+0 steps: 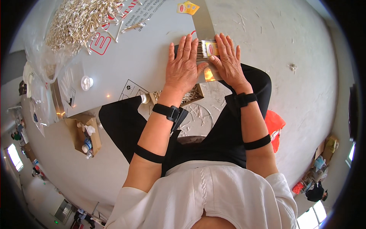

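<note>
A flat row of cotton swabs (199, 53) with a yellow label card (211, 48) lies near the right edge of the grey, sheet-covered table (152, 57). My left hand (182, 68) rests flat at its left side, fingers stretched out, the tips over a dark strip. On the other side, my right hand (230, 63) lies with fingers straight, its thumb and index finger touching the card's edge. Neither hand is wrapped around the swabs. Whether they are inside a clear pouch is hard to tell.
A large heap of loose swabs (78, 26) covers the table's far left, beside clear plastic (40, 72). Yellow cards (187, 7) lie at the far edge; a white round cap (87, 83) sits nearer. Below are a swab box (196, 95), a carton (95, 139) and a red bag (275, 126).
</note>
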Demonstrator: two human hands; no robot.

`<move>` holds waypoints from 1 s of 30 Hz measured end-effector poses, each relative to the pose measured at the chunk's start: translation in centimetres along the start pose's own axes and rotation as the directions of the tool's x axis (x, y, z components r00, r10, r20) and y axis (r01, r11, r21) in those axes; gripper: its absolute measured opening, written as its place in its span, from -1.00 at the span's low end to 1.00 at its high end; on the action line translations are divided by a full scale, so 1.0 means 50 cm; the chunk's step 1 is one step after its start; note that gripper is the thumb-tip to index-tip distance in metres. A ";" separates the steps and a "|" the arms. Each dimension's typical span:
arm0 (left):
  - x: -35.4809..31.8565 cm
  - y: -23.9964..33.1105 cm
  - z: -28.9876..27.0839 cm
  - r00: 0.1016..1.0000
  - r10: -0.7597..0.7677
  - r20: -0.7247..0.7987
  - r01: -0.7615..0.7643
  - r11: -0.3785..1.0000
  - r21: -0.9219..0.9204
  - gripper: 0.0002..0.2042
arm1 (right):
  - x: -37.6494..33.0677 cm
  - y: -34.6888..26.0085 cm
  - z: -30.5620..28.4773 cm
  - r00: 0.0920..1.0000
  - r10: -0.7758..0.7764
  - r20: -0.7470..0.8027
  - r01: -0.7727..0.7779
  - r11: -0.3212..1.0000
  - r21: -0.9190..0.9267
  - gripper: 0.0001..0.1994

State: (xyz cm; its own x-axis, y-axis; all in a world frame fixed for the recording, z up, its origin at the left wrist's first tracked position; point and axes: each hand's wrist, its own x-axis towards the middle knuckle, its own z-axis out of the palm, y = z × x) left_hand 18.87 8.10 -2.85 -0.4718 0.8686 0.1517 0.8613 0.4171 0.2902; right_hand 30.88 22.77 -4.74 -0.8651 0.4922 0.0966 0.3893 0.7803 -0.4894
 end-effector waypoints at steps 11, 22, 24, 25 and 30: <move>0.019 0.017 0.010 0.999 0.039 -0.004 -0.039 0.999 0.000 -0.26 | -0.002 0.002 -0.005 1.000 0.001 0.019 -0.002 0.998 0.071 -0.26; 0.017 0.002 0.002 0.996 0.045 -0.082 -0.059 0.981 -0.187 -0.37 | 0.005 0.010 -0.020 0.966 0.099 -0.237 -0.061 0.985 0.161 -0.34; 0.022 -0.005 -0.001 0.992 0.029 -0.121 -0.059 0.965 -0.257 -0.42 | 0.005 0.035 -0.007 0.901 0.153 -0.405 -0.052 0.967 0.250 -0.38; 0.027 -0.010 -0.002 0.980 -0.028 -0.196 -0.060 0.901 -0.430 -0.45 | 0.003 0.043 -0.002 0.836 0.401 -0.374 -0.146 0.820 0.554 -0.39; 0.059 -0.023 -0.003 0.957 -0.194 -0.215 -0.019 0.699 -0.715 -0.67 | 0.010 0.052 -0.004 0.665 0.681 0.309 -0.215 -0.221 0.951 -0.71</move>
State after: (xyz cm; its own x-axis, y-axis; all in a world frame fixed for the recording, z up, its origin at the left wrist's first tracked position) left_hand 16.45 10.15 -2.58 -0.6594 0.6928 0.2918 0.4760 0.0842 0.8754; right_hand 31.52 25.13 -5.77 -0.4076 0.7391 -0.5363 -0.2007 -0.6454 -0.7370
